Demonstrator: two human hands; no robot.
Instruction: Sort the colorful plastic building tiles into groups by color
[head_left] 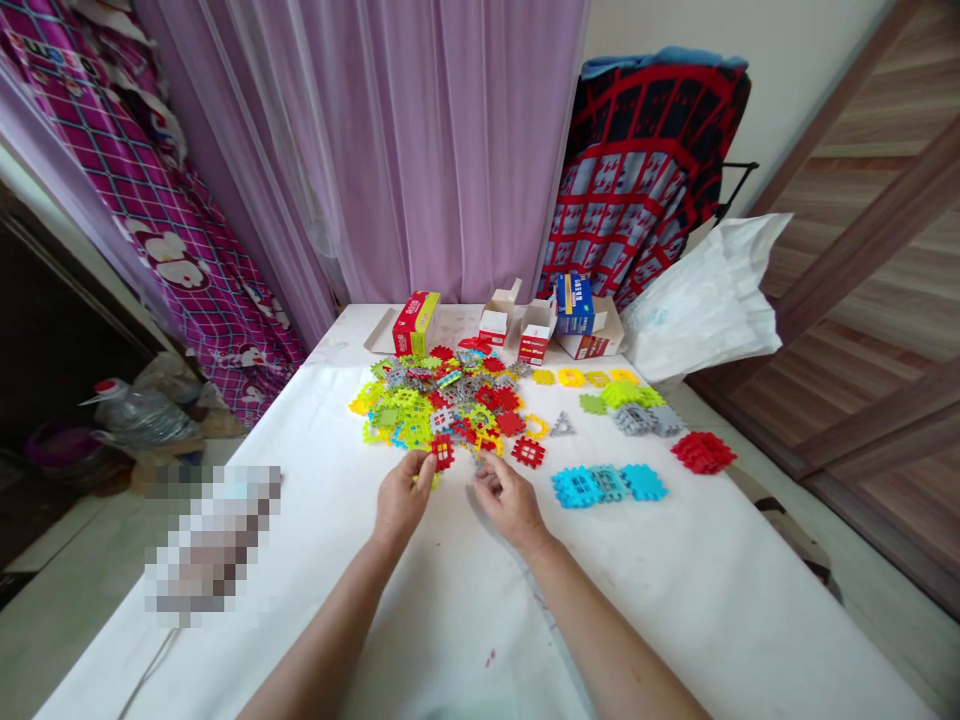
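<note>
A red window-patterned building tile [442,452] is at the fingertips of my left hand [403,497], which is closed in a pinch. A bit of yellow-green shows below that tile. My right hand [511,497] has its fingers curled together near a small greyish piece, and what it holds is too small to make out. Just beyond both hands spreads a mixed pile of interlocking plastic tiles [409,415] in green, red, yellow, grey and blue. Another red window tile [529,452] lies flat to the right of the pile, with a grey triangle piece [562,425] beyond it.
Sorted to the right are blue tiles [577,487], a red stack [703,453], grey tiles [637,420], green tiles [624,394] and a yellow row [571,378]. Small boxes [416,322] and a white bag [705,300] stand behind. A blurred-out object [214,545] lies at left.
</note>
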